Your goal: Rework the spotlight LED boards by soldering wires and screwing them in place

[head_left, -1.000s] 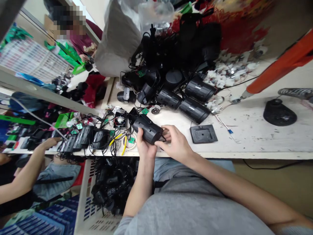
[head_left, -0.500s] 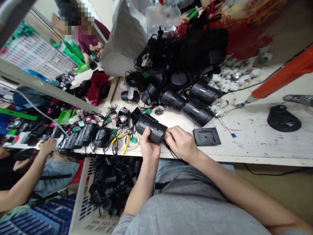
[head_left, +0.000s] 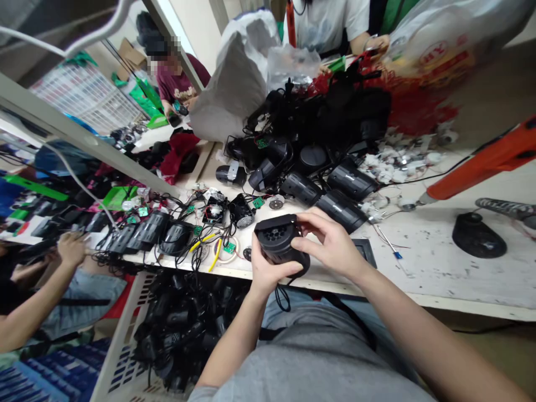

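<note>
Between my two hands is a black cylindrical plastic housing, its round perforated grille end turned up toward me. My left hand wraps its left and lower side, the thumb across the front. My right hand grips its right side and upper rim with thumb and fingers. A black cord hangs below it. Behind my right hand a flat black rectangular part lies partly hidden. Close to my left hand are a small dark disc and a green circuit board.
More black housings lie behind my hands, before a dark heap of parts. White small parts and an orange power screwdriver are to the right. A white crate of black parts stands below. A co-worker's hand is at left.
The housing has turned from lying sideways to showing its grille end. My right hand has moved from the cord end onto the housing's upper right rim. The camera view has shifted.
</note>
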Available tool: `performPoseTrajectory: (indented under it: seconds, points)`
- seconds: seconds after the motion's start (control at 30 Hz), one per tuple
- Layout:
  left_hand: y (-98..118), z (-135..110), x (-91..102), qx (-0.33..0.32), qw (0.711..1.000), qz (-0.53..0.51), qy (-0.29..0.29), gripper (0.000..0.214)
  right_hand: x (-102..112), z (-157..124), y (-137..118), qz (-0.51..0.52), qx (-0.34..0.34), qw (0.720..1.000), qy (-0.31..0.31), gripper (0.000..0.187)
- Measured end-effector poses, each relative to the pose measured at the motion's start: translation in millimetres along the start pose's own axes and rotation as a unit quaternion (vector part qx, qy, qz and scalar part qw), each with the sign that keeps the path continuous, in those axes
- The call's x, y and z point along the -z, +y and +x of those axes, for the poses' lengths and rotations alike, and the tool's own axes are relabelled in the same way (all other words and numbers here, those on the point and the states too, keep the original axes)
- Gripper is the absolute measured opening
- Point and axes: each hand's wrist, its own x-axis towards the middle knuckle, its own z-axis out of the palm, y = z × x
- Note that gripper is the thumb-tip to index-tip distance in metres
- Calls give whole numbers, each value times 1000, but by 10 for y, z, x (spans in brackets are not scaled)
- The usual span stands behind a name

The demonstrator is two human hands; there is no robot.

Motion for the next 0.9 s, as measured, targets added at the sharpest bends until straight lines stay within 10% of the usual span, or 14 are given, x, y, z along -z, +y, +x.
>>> performPoseTrajectory:
  seconds: [0.3,0.6,0.9]
  points:
    - [137,-12,53,-49,996,68,5,90,-5,-331,-179,-181,283,941,45,46]
    - [155,-130,-7,-55,994,63,-76,82,-35,-395,-73,-160,154,975,-22,73]
    - [196,-201,-16,-89,977,159,-107,93,-173,-404,-83,-106,30,990,84,63]
